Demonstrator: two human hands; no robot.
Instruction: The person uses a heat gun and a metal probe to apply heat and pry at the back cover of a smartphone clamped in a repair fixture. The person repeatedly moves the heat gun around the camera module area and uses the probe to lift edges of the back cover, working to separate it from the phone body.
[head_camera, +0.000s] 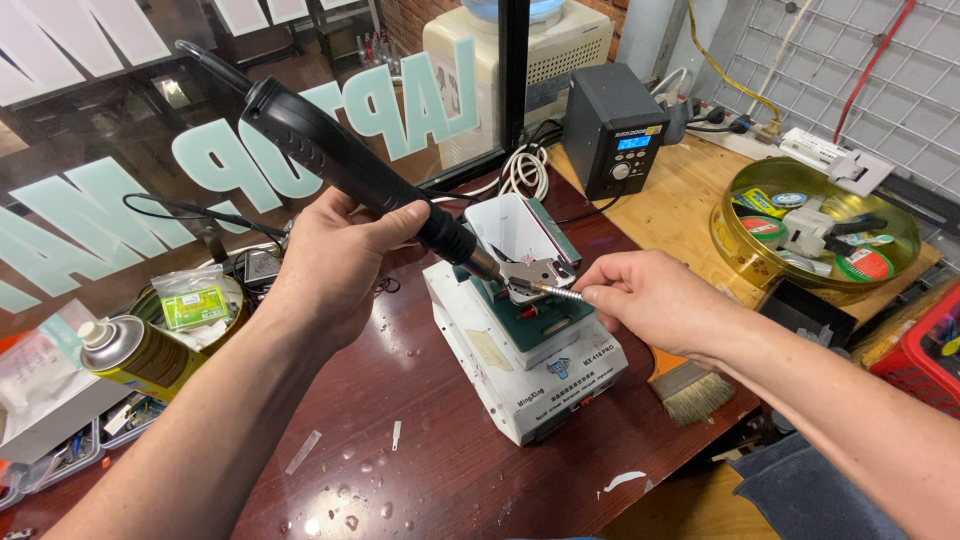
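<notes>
My left hand (330, 262) grips a black hot-air gun handle (340, 155), its nozzle slanting down toward a small metal part (535, 275). That part lies on the green top of a white heating platform (520, 375). Silver tweezers (555, 290) are pinched in my right hand (650, 300), their tips touching the metal part. A white phone housing (515, 225) leans tilted just behind the part.
A black soldering station box (615, 130) with a lit display stands at the back. A round gold tin (815, 225) of tape rolls sits at right, a brush (690, 390) near the platform. A spray can (135, 355) and a small bowl (195, 305) lie at left.
</notes>
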